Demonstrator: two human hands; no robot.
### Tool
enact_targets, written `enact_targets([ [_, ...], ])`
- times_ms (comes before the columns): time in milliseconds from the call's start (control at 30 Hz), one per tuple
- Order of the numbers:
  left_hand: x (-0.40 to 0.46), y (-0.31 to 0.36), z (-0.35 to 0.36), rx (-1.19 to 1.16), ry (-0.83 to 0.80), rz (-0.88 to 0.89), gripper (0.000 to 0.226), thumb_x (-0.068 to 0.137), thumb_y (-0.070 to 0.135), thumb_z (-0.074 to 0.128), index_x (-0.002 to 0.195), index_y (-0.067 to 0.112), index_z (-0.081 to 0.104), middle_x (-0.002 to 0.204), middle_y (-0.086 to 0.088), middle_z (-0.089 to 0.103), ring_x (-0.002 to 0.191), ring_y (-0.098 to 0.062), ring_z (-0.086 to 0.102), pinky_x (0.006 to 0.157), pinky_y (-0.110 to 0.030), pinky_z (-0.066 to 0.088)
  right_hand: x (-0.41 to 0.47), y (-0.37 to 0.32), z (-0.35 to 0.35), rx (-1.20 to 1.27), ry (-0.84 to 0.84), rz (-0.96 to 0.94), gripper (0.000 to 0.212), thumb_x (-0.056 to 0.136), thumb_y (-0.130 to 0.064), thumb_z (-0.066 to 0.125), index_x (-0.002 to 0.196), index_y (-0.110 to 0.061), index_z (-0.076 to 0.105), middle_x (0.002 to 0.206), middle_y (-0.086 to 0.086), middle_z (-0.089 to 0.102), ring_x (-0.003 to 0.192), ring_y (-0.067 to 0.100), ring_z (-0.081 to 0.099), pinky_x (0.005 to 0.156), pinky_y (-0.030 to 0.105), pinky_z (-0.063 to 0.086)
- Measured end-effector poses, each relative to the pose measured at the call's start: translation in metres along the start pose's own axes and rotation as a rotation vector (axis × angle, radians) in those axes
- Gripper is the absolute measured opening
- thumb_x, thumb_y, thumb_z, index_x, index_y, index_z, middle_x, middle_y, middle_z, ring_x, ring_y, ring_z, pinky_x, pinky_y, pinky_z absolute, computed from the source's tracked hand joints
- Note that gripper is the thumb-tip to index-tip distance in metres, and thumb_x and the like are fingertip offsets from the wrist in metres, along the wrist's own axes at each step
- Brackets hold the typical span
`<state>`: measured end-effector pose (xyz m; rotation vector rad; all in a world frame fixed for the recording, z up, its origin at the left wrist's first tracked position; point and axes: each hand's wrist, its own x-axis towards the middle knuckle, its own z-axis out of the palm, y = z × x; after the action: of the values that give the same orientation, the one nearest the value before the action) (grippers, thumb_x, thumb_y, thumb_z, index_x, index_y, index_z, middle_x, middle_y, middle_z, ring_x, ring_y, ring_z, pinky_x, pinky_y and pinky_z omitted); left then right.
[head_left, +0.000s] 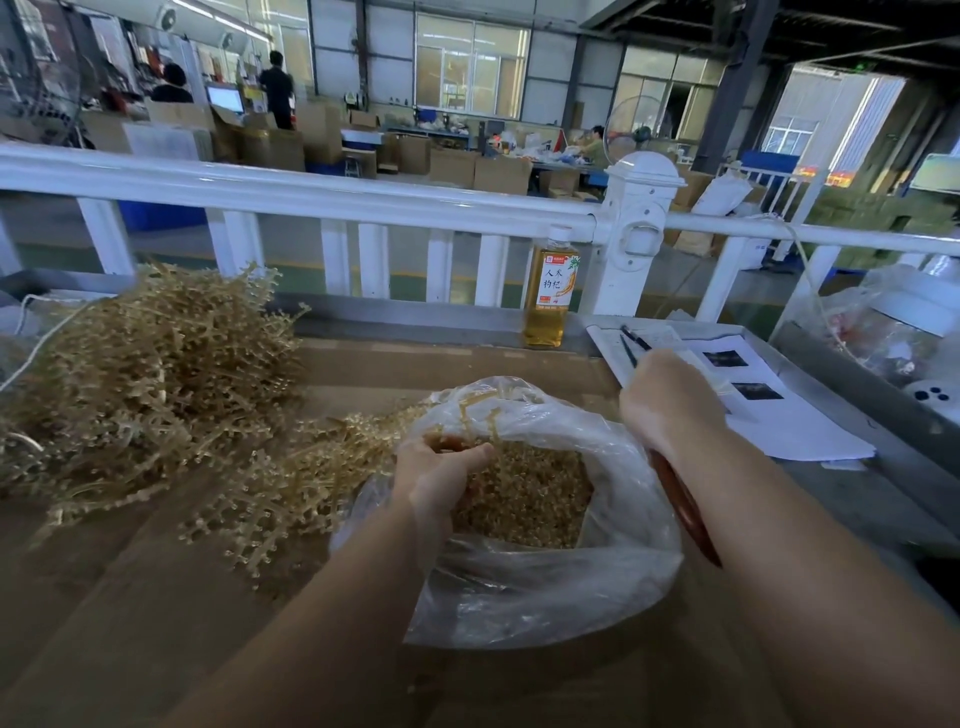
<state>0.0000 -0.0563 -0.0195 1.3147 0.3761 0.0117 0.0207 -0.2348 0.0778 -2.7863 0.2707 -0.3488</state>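
A clear plastic bag (545, 587) lies open on the brown cardboard worktop (156, 597), part filled with small tan beads (524, 499). My left hand (441, 473) is inside the bag's mouth, fingers curled around a tan plastic branch strip (478, 410) that sticks up out of the bag. My right hand (670, 405) is at the bag's right rim and grips a tool with a dark red handle (685, 514) that runs back under my wrist; its working end is hidden by the hand.
A large heap of tan branched strips (140, 379) fills the left of the worktop, with more (291, 483) beside the bag. A bottle of amber drink (548, 291) stands by the white railing (363, 197). Papers with pens (753, 395) lie at right, bagged goods (893, 322) beyond.
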Motion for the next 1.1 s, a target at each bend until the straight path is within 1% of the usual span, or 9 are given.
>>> enact_targets([
  [67, -0.001, 0.001, 0.001, -0.017, -0.015, -0.005, 0.022, 0.075, 0.004, 0.077, 0.088, 0.009, 0.060, 0.083, -0.008, 0.065, 0.073, -0.020, 0.062, 0.058, -0.029, 0.052, -0.005, -0.020, -0.003, 0.269, -0.128, 0.001, 0.012, 0.097, -0.008, 0.044, 0.095, -0.003, 0.055, 0.071, 0.007, 0.048, 0.064, 0.019, 0.048, 0.053, 0.027, 0.034],
  [167, -0.002, 0.001, 0.006, -0.081, -0.072, -0.046, 0.021, 0.078, 0.007, 0.075, 0.093, 0.008, 0.060, 0.085, -0.010, 0.068, 0.078, -0.024, 0.067, 0.069, -0.037, 0.057, -0.019, -0.039, 0.014, 0.694, -0.294, 0.152, 0.016, 0.098, -0.014, 0.050, 0.093, -0.005, 0.063, 0.070, 0.008, 0.052, 0.063, 0.022, 0.049, 0.066, 0.034, 0.045],
  [300, -0.013, 0.007, 0.012, -0.171, -0.326, -0.209, 0.009, 0.091, 0.011, 0.058, 0.085, 0.005, 0.061, 0.065, -0.005, 0.067, 0.054, -0.016, 0.064, 0.057, -0.027, 0.055, -0.035, -0.053, 0.039, 1.112, -0.237, 0.340, 0.018, 0.097, -0.006, 0.052, 0.108, -0.005, 0.067, 0.065, 0.001, 0.048, 0.059, 0.015, 0.041, 0.059, 0.030, 0.039],
  [367, -0.017, 0.010, 0.010, -0.186, -0.502, -0.239, 0.009, 0.084, 0.014, 0.059, 0.081, 0.006, 0.064, 0.067, -0.004, 0.065, 0.056, -0.016, 0.062, 0.057, -0.023, 0.050, -0.036, -0.057, 0.044, 1.164, -0.176, 0.397, 0.021, 0.095, -0.005, 0.055, 0.113, -0.004, 0.067, 0.070, 0.000, 0.055, 0.065, 0.018, 0.051, 0.071, 0.034, 0.050],
  [500, -0.023, 0.015, 0.007, -0.142, -0.695, -0.181, 0.041, 0.069, 0.010, 0.068, 0.108, -0.003, 0.061, 0.090, -0.016, 0.064, 0.078, -0.027, 0.063, 0.076, -0.035, 0.052, -0.032, -0.061, 0.049, 1.175, -0.216, 0.448, 0.025, 0.093, 0.000, 0.057, 0.116, -0.004, 0.065, 0.084, 0.006, 0.062, 0.098, 0.032, 0.063, 0.094, 0.047, 0.051],
  [667, -0.014, 0.007, 0.007, -0.166, -0.381, -0.220, 0.020, 0.076, -0.010, 0.048, 0.094, -0.005, 0.055, 0.067, -0.017, 0.061, 0.054, -0.024, 0.062, 0.050, -0.029, 0.052, -0.034, -0.061, 0.045, 1.096, -0.412, 0.311, 0.034, 0.095, 0.004, 0.045, 0.126, 0.001, 0.058, 0.108, 0.019, 0.060, 0.091, 0.028, 0.059, 0.082, 0.038, 0.050],
  [767, -0.007, 0.006, 0.007, -0.215, -0.252, -0.262, 0.015, 0.081, -0.006, 0.046, 0.091, -0.004, 0.056, 0.066, -0.016, 0.059, 0.051, -0.023, 0.060, 0.047, -0.027, 0.053, -0.048, -0.052, 0.043, 0.644, -0.263, 0.110, 0.046, 0.091, -0.005, 0.045, 0.135, -0.016, 0.050, 0.131, 0.009, 0.054, 0.116, 0.028, 0.053, 0.097, 0.041, 0.046],
  [900, -0.002, 0.016, 0.006, -0.254, -0.221, -0.282, 0.019, 0.086, 0.002, 0.044, 0.091, -0.003, 0.061, 0.067, -0.012, 0.063, 0.054, -0.023, 0.061, 0.049, -0.026, 0.052, -0.073, -0.044, 0.036, 0.138, -0.297, -0.147, 0.045, 0.084, -0.026, 0.048, 0.128, -0.029, 0.045, 0.110, 0.002, 0.062, 0.104, 0.026, 0.056, 0.089, 0.038, 0.046],
  [1100, -0.007, 0.026, 0.010, -0.290, -0.301, -0.263, 0.021, 0.087, 0.004, 0.040, 0.076, 0.004, 0.058, 0.053, -0.005, 0.060, 0.044, -0.017, 0.059, 0.045, -0.020, 0.050, -0.078, -0.041, 0.050, 0.254, -0.281, -0.235, 0.067, 0.085, -0.026, 0.062, 0.143, -0.030, 0.030, 0.107, -0.001, 0.066, 0.101, 0.022, 0.062, 0.082, 0.030, 0.047],
])
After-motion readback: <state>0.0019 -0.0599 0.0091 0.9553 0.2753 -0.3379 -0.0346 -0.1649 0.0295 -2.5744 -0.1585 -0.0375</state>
